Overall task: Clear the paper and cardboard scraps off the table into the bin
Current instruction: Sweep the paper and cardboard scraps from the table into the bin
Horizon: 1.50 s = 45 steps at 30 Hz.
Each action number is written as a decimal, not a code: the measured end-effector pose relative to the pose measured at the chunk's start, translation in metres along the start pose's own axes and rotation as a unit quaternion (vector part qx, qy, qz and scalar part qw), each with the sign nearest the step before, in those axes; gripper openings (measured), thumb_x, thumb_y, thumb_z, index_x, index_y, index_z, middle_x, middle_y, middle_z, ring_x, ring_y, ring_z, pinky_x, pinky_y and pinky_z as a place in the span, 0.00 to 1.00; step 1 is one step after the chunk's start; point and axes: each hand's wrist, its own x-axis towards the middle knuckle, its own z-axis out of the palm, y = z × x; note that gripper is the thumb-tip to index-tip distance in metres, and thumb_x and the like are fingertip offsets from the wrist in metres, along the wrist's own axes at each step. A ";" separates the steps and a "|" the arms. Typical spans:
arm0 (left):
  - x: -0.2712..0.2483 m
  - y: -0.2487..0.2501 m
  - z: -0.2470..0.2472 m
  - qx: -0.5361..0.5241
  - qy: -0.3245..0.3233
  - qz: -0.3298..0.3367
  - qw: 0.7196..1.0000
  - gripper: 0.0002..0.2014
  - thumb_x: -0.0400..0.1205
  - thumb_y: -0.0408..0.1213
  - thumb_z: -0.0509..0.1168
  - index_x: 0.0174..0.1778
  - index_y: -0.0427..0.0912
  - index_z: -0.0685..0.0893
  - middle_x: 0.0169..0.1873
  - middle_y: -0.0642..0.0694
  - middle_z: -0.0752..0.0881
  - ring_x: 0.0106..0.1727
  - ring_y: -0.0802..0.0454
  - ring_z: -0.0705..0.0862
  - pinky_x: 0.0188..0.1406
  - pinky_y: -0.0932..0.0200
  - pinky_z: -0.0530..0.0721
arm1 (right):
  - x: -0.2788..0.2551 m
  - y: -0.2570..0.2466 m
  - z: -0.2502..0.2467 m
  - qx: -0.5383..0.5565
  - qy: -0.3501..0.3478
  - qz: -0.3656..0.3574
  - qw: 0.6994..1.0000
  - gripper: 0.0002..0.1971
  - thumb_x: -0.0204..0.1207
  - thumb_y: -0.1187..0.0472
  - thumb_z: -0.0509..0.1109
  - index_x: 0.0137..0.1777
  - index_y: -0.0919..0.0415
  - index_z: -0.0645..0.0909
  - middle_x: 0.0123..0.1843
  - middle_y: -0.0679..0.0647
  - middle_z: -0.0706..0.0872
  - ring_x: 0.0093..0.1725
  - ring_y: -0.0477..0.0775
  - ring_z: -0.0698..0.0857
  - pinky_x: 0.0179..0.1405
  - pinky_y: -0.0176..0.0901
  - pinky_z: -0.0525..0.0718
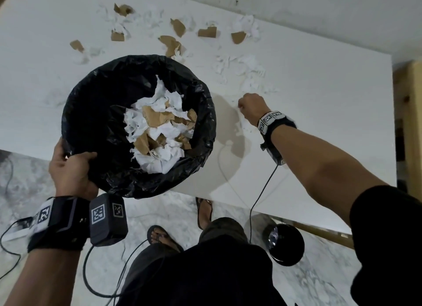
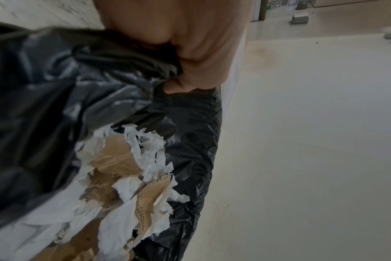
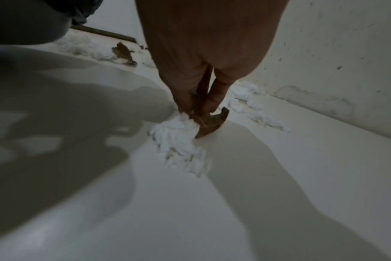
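Observation:
A round bin lined with a black bag (image 1: 96, 104) is partly filled with white paper and brown cardboard scraps (image 1: 159, 127). It hangs over the near edge of the white table (image 1: 319, 114). My left hand (image 1: 70, 168) grips the bin's near-left rim, and the left wrist view shows its fingers curled into the liner (image 2: 127, 88). To the right of the bin, my right hand (image 1: 251, 107) is down on the table, fingers bunched. In the right wrist view it (image 3: 199, 107) pinches a brown cardboard scrap (image 3: 210, 121) together with crumpled white paper (image 3: 176, 134). Several more scraps (image 1: 173, 38) lie along the table's far side.
A white wall (image 1: 319, 13) runs close behind the table. A wooden frame (image 1: 408, 123) stands at the right edge. On the marble floor are a round black object (image 1: 283, 244), black cables (image 1: 262, 191) and my sandalled feet (image 1: 162, 237).

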 end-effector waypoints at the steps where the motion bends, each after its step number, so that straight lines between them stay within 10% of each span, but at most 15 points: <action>1: 0.000 0.000 0.001 0.001 -0.002 -0.002 1.000 0.31 0.72 0.12 0.60 0.57 0.53 0.88 0.46 0.49 0.90 0.50 0.46 0.89 0.57 0.39 0.90 | -0.002 0.004 -0.006 0.017 0.013 0.014 1.000 0.12 0.73 0.71 0.63 0.51 0.68 0.86 0.51 0.68 0.86 0.52 0.70 0.84 0.48 0.54 0.83; 10: -0.005 0.009 0.027 -0.008 -0.031 0.015 0.999 0.31 0.73 0.12 0.60 0.65 0.45 0.85 0.47 0.50 0.88 0.49 0.50 0.87 0.47 0.55 0.93 | -0.032 -0.027 -0.144 0.316 0.244 -0.031 0.916 0.08 0.68 0.61 0.72 0.44 0.62 0.89 0.42 0.57 0.89 0.41 0.48 0.84 0.43 0.33 0.80; 16: -0.012 0.014 0.053 -0.015 -0.048 0.016 0.999 0.34 0.73 0.12 0.60 0.73 0.42 0.83 0.45 0.53 0.89 0.43 0.56 0.88 0.43 0.60 0.92 | -0.052 -0.090 -0.191 0.352 0.174 -0.202 0.897 0.13 0.72 0.54 0.74 0.55 0.53 0.87 0.51 0.49 0.89 0.47 0.42 0.86 0.51 0.30 0.83; 23: -0.011 0.014 0.058 -0.010 -0.045 0.013 0.999 0.33 0.73 0.13 0.59 0.67 0.49 0.85 0.49 0.50 0.90 0.48 0.52 0.88 0.48 0.55 0.92 | -0.040 -0.040 -0.123 0.364 0.226 -0.070 0.901 0.14 0.79 0.59 0.67 0.64 0.58 0.83 0.61 0.51 0.84 0.57 0.48 0.83 0.59 0.27 0.78; 26: -0.012 0.011 0.059 -0.015 -0.040 0.015 0.999 0.33 0.72 0.13 0.59 0.69 0.46 0.85 0.52 0.46 0.89 0.49 0.50 0.88 0.52 0.50 0.92 | -0.040 -0.004 -0.059 0.192 0.068 0.004 0.979 0.22 0.79 0.59 0.67 0.73 0.56 0.73 0.70 0.62 0.77 0.68 0.63 0.78 0.70 0.51 0.75; 30: -0.016 0.008 0.064 -0.021 -0.041 0.006 0.999 0.35 0.73 0.12 0.59 0.71 0.47 0.84 0.51 0.47 0.89 0.45 0.51 0.89 0.46 0.54 0.93 | -0.060 0.017 0.008 0.013 -0.102 -0.028 0.994 0.31 0.76 0.65 0.70 0.78 0.50 0.66 0.74 0.66 0.68 0.63 0.70 0.79 0.64 0.60 0.81; 35: -0.022 0.002 0.075 -0.014 -0.036 0.002 0.999 0.34 0.73 0.13 0.60 0.72 0.44 0.84 0.48 0.48 0.90 0.45 0.51 0.90 0.47 0.53 0.93 | -0.046 0.035 0.012 0.027 -0.053 -0.040 0.997 0.15 0.75 0.73 0.60 0.60 0.66 0.79 0.55 0.66 0.80 0.53 0.69 0.83 0.50 0.53 0.80; 40: -0.026 0.000 0.085 0.003 -0.026 0.004 1.000 0.32 0.73 0.12 0.59 0.65 0.49 0.86 0.46 0.49 0.88 0.43 0.52 0.89 0.43 0.58 0.92 | 0.001 0.076 -0.009 0.124 0.076 0.108 0.983 0.15 0.78 0.65 0.61 0.63 0.60 0.81 0.61 0.67 0.79 0.58 0.71 0.81 0.53 0.57 0.81; 45: -0.028 -0.001 0.087 0.007 0.000 0.005 1.000 0.33 0.73 0.12 0.60 0.67 0.48 0.86 0.47 0.49 0.87 0.43 0.54 0.88 0.44 0.58 0.93 | 0.035 0.086 -0.006 0.120 0.010 0.137 0.983 0.24 0.78 0.64 0.64 0.74 0.54 0.71 0.68 0.67 0.74 0.65 0.71 0.77 0.61 0.57 0.79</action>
